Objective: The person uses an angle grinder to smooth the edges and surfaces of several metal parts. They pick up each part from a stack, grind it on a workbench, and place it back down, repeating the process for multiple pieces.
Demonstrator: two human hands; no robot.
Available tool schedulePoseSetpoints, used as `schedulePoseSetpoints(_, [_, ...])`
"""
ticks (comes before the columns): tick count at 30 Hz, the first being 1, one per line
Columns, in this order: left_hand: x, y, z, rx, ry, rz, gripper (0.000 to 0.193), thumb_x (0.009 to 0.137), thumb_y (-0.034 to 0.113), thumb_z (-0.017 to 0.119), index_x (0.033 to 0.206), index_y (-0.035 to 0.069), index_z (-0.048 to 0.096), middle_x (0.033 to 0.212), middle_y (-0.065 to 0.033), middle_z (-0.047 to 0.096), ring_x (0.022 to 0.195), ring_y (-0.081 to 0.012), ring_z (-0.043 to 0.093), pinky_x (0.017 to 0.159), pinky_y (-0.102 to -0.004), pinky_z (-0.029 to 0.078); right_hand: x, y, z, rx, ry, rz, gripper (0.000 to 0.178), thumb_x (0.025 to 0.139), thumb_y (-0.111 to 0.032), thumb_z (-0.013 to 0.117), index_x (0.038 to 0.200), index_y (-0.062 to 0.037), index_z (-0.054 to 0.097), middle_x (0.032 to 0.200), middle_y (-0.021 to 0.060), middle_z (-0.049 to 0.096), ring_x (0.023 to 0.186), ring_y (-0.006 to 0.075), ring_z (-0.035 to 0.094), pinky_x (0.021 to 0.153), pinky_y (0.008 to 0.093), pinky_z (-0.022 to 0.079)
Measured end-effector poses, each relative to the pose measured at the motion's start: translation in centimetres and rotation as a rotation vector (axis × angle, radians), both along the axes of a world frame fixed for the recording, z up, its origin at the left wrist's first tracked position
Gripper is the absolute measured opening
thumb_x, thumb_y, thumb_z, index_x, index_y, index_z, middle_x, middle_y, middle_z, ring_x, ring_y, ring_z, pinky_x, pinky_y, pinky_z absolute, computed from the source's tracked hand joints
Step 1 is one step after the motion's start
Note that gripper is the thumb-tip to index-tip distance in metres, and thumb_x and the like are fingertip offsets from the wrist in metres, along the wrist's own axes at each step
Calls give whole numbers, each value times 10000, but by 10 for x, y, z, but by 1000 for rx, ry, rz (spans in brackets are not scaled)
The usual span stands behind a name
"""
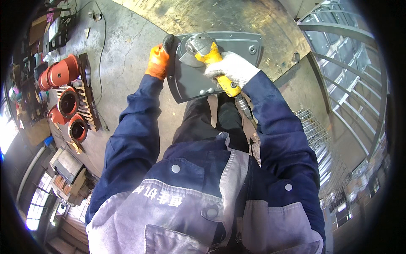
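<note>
The grey plate (185, 81) lies at twelve o'clock — probably stiff and heavy, best held by its rim, where the left grip (159, 59) clasps it at ten o'clock. The right grip (237, 68) wraps around the yellow grinder (213, 54) — likely dense, safest by its body.

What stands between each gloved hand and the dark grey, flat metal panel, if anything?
Nothing visible stands between the orange-gloved left hand and the panel: they touch at its left edge. The white-gloved right hand holds the yellow-and-grey handheld power tool, which stands between it and the panel's middle.
</note>
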State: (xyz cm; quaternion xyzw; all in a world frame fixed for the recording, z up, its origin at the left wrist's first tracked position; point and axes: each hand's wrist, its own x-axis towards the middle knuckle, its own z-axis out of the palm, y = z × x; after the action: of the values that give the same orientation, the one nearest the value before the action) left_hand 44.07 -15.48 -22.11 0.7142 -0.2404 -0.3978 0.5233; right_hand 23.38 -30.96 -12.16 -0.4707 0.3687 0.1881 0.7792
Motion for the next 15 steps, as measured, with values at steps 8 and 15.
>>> schedulePoseSetpoints(8, [-7, -8, 27, 120, 129, 59, 374, 950, 414, 542, 859, 75, 673, 717, 44, 574, 626, -68, 487, 549, -263, 402, -18, -12, -1, 58, 3, -82, 260, 723, -208, 750, 844, -7, 638, 646, 67, 596, 533, 172, 584, 482, 308, 497])
schedulePoseSetpoints(15, [-10, -9, 39, 118, -137, -135, 241, 950, 256, 531, 931, 44, 646, 776, -19, 647, 613, -122, 576, 569, -274, 474, -51, -29, -16, 82, 57, -152, 224, 724, -211, 742, 815, -31, 645, 650, 50, 605, 542, 156, 574, 528, 287, 462])
